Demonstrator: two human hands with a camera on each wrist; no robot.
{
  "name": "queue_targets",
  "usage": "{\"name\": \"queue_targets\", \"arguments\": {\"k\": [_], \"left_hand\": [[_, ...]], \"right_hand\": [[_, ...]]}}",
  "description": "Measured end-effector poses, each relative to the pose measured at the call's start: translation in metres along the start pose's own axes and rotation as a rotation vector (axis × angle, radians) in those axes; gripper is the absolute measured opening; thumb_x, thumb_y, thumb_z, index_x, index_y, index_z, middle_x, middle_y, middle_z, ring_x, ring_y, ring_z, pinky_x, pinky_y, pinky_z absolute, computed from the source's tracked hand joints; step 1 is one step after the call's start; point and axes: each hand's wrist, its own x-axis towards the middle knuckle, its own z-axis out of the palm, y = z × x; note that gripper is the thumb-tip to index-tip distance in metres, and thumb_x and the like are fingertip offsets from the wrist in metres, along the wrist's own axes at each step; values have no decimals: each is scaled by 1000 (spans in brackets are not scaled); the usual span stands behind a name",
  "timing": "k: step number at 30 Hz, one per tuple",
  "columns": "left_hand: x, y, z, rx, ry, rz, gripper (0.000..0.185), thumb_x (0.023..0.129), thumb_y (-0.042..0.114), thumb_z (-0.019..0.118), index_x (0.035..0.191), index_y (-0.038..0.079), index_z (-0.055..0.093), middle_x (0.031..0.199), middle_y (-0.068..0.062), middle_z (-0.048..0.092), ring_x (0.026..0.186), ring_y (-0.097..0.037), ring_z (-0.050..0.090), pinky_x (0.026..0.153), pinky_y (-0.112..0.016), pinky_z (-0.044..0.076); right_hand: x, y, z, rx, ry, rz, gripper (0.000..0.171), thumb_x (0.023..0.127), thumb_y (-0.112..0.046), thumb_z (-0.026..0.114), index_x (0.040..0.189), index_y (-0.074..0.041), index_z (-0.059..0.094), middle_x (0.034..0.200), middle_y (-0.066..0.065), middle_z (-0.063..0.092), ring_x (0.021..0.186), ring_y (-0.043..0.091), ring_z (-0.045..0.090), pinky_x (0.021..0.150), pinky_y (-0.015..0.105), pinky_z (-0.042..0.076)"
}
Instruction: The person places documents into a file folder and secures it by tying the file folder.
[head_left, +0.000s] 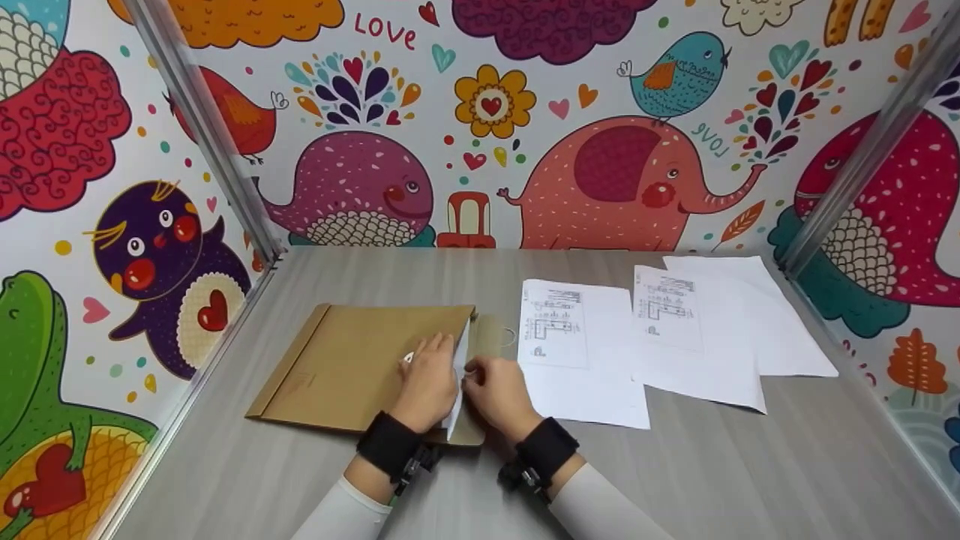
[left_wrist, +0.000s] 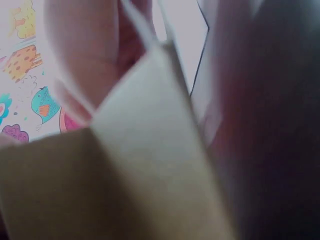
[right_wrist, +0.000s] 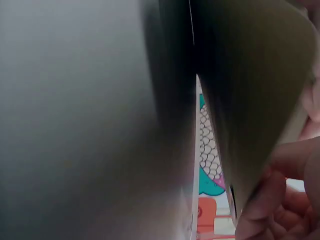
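**Both hands at mouth of brown envelope, white sheet between them**

Flat brown kraft-paper envelope [head_left: 360, 367] lying on grey wood-grain bench [head_left: 750, 465], at about 9 o'clock from bench centre, open end with flap [head_left: 491, 337] pointing toward 3 o'clock. Left hand [head_left: 429, 379] resting on top of envelope near its open end, fingers laid fairly flat and close together, pressing paper down; exact thumb position cannot be told. Right hand [head_left: 499, 394] just at 3 o'clock of left hand, fingers curled, pinching edge of a white paper sheet [head_left: 457, 379] standing on edge between the two hands at envelope mouth. Black wrist straps on both forearms, white sleeves below.

Left wrist view: blurred close-up of brown envelope edge [left_wrist: 145, 150], pale fingers behind. Right wrist view: dark underside of raised brown flap [right_wrist: 250, 100], fingertips [right_wrist: 265, 205] gripping its lower edge.

At 3 o'clock of hands, well apart from envelope: printed white sheet with diagram [head_left: 577, 345]; further toward 2 o'clock, overlapping stack of more white sheets [head_left: 712, 330]. Colourful cartoon-animal wall panels [head_left: 600, 172] around bench on three sides.
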Motion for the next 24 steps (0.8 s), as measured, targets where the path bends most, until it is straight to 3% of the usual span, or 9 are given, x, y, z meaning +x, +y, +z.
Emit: {"name": "queue_targets", "arguments": {"k": [3,6,10,17,24], "left_hand": [[0,0,0,-18,5,18,45,100,-1,51,143,-10,59,151,-33,56,144,-57,48,108,-85,33],[0,-1,0,-4,-17,-15,47,101,1,53,146,-8,56,154,-31,54,146,-56,46,110,-86,31],[1,-5,1,52,-50,-84,51,104,7,54,153,-5,50,159,-27,51,150,-55,42,111,-87,27],[4,-17,5,119,-96,-159,59,102,13,60,158,-1,46,161,-24,49,151,-56,37,111,-89,24],[3,-13,3,67,-143,-172,71,101,35,67,161,3,44,167,-25,41,156,-56,31,117,-86,17]], "right_hand": [[0,-1,2,-12,-71,-36,14,90,-5,73,101,-3,80,91,10,79,81,23,74,74,35,60],[3,5,-2,7,-74,-32,14,90,-3,72,101,-2,80,95,13,80,86,27,76,79,40,62],[12,21,-20,55,-23,43,14,87,0,70,95,-1,81,89,12,80,79,21,73,73,35,61],[21,51,-58,185,13,271,16,87,2,64,95,3,78,76,10,74,55,8,62,52,22,51],[28,74,-92,108,100,350,14,87,-8,70,98,-1,77,77,7,73,55,8,62,53,21,49]]}}
